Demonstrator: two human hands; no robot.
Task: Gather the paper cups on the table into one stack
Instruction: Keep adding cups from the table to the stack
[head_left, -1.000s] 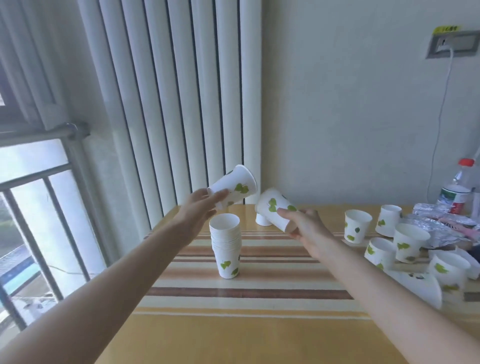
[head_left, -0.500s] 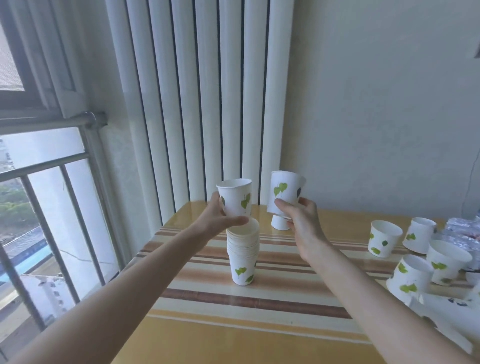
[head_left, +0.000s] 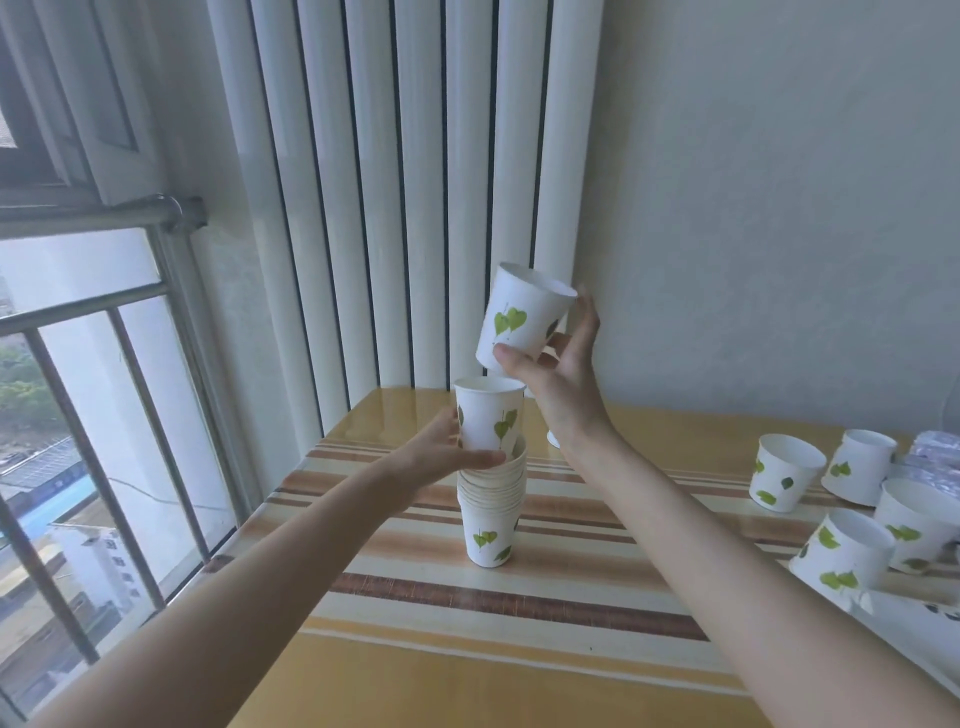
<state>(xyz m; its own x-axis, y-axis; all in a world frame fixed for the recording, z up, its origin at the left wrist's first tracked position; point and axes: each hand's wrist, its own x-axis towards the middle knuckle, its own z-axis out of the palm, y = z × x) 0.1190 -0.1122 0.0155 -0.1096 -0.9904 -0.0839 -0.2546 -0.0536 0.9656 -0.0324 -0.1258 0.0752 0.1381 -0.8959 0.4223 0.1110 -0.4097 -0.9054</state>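
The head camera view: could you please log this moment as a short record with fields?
left hand: lowering a cup into the stack
right hand: holding a second cup above, tilted
stack: upright on striped table
loose cups: several at the table's right side

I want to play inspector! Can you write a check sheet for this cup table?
Surface: striped table, glossy.
Job's things: stack of cups upright; four loose cups at the right, apart.
Clutter: crinkly foil at the right edge.
Hands: left hand pushes a cup into the stack; right hand holds another cup tilted above.
Cables: nothing seen.
Surroundings: white radiator, wall, barred window.
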